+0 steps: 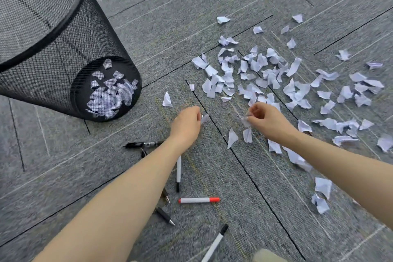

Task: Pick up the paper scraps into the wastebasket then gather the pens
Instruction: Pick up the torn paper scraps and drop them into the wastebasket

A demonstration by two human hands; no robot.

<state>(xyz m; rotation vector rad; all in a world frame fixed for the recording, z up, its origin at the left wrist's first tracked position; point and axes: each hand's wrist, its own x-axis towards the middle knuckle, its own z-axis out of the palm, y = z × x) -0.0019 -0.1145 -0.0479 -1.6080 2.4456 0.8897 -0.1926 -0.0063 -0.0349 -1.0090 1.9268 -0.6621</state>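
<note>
Scrap-collecting step: left hand (pixel 187 122) and right hand (pixel 265 118) each pinching a paper scrap (pixel 204 118), right of the mesh wastebasket (pixel 63 53); next, carrying both there.

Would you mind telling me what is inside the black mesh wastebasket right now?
White paper scraps lie on the bottom of the wastebasket, visible through its mesh. The mesh blurs them, so their number cannot be told, nor whether anything lies beneath them.
</note>
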